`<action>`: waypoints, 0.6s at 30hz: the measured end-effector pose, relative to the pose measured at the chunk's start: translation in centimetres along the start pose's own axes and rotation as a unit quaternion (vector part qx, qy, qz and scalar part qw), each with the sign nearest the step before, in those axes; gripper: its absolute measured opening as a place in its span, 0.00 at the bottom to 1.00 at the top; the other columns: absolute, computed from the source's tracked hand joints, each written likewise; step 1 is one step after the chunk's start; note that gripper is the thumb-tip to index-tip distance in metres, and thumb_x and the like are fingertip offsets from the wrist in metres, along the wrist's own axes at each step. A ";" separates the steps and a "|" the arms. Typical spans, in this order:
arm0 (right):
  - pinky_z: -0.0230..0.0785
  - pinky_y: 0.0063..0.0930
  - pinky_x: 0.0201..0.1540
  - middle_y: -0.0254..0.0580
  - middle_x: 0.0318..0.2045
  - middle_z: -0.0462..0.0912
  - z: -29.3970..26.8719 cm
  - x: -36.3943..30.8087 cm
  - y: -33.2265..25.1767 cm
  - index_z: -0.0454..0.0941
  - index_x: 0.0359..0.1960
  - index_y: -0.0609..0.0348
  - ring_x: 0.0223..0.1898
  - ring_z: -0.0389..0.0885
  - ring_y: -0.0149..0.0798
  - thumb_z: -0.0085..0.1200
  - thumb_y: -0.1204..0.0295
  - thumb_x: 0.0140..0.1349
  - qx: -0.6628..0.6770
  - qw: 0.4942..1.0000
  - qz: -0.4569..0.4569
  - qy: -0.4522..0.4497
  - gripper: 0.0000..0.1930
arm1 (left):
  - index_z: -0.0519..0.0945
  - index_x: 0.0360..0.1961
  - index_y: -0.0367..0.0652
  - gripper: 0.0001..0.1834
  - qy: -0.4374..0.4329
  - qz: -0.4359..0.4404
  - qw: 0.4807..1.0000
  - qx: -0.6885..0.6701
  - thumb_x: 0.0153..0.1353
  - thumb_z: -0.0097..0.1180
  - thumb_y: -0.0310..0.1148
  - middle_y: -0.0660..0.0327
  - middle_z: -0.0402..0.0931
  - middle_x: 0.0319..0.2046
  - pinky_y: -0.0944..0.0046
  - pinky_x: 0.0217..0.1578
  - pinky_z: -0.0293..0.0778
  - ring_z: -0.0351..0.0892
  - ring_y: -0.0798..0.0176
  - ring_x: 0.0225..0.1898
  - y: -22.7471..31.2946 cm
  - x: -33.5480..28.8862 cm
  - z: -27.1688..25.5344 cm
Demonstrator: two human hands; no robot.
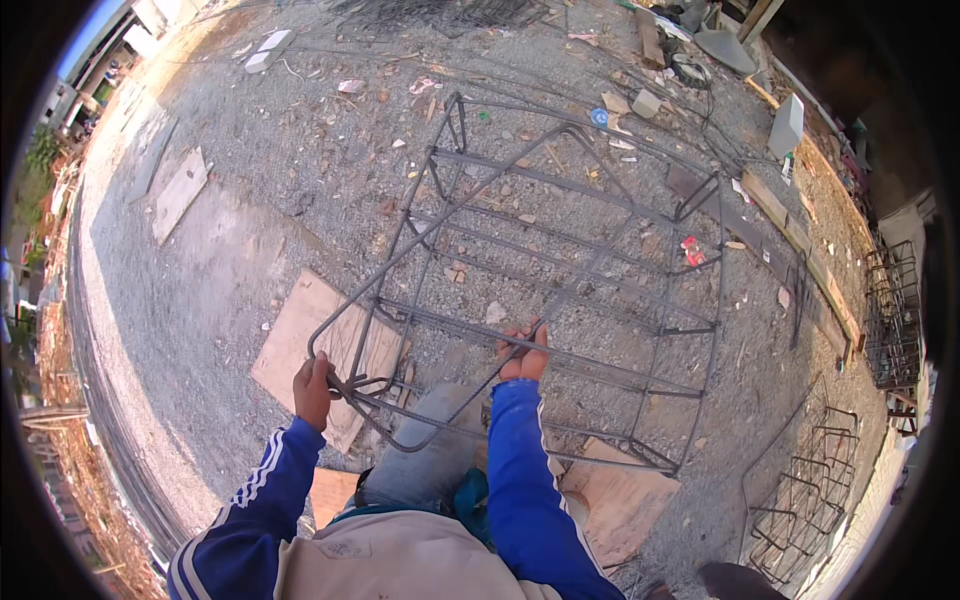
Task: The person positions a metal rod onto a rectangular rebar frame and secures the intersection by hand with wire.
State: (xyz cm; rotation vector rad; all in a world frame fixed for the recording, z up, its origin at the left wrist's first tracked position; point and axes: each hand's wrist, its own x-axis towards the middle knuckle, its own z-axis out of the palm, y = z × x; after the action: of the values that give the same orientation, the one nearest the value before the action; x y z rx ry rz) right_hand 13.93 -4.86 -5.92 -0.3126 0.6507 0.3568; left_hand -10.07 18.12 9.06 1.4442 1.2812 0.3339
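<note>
A large bent ring of reinforcing bar, roughly rectangular with rounded corners, slants across a steel rebar cage on the ground before me. My left hand is closed on the ring's near left corner, beside several bent bar ends at the cage's near left. My right hand, palm turned up, has its fingers curled round the ring's near right side, just above my knee. The cage's long bars run left to right, with frames at both ends. Where the ring touches the cage bars, I cannot tell exactly.
Plywood pieces lie under the cage's left end and near my legs. Gravel and scraps cover the ground. At right are wooden planks, stacked bent bars and another small cage. A flat board lies far left.
</note>
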 end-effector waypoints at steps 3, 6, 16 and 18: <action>0.71 0.36 0.28 0.30 0.24 0.76 -0.1 0.1 -1.2 0.75 0.46 0.53 0.24 0.74 0.34 0.52 0.55 0.67 0.031 0.999 -0.016 -0.004 0.16 | 0.75 0.24 0.39 0.23 -0.027 0.063 0.991 0.111 0.67 0.49 0.48 0.64 0.68 0.15 0.67 0.19 0.67 0.69 0.72 0.18 0.4 0.6 -0.2; 0.69 0.34 0.27 0.31 0.23 0.76 -0.2 -0.5 -2.7 0.76 0.46 0.53 0.23 0.72 0.32 0.53 0.55 0.66 0.063 0.998 -0.023 -0.021 0.16 | 0.75 0.24 0.38 0.21 -0.050 0.090 0.980 0.171 0.65 0.51 0.46 0.62 0.68 0.14 0.64 0.20 0.67 0.69 0.68 0.17 0.9 0.6 0.2; 0.64 0.25 0.24 0.34 0.23 0.74 1.0 -0.9 -5.7 0.75 0.44 0.56 0.24 0.70 0.31 0.55 0.57 0.65 0.062 0.996 -0.029 -0.064 0.16 | 0.77 0.31 0.39 0.15 -0.021 0.338 0.838 0.427 0.57 0.61 0.42 0.52 0.76 0.29 0.52 0.33 0.72 0.77 0.48 0.32 6.8 1.0 6.0; 0.64 0.25 0.24 0.34 0.24 0.74 0.9 -0.6 -5.7 0.75 0.44 0.57 0.23 0.69 0.31 0.56 0.57 0.65 0.059 0.996 -0.022 -0.067 0.16 | 0.77 0.39 0.38 0.17 -0.043 0.428 0.825 0.367 0.59 0.60 0.43 0.50 0.76 0.39 0.52 0.42 0.71 0.76 0.46 0.43 8.2 2.7 9.0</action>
State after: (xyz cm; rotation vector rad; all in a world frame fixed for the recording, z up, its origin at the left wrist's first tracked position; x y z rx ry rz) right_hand 16.34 -9.73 -3.94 -0.1880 0.5302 0.2921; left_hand 2.14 17.29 11.73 2.6530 0.5996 0.3629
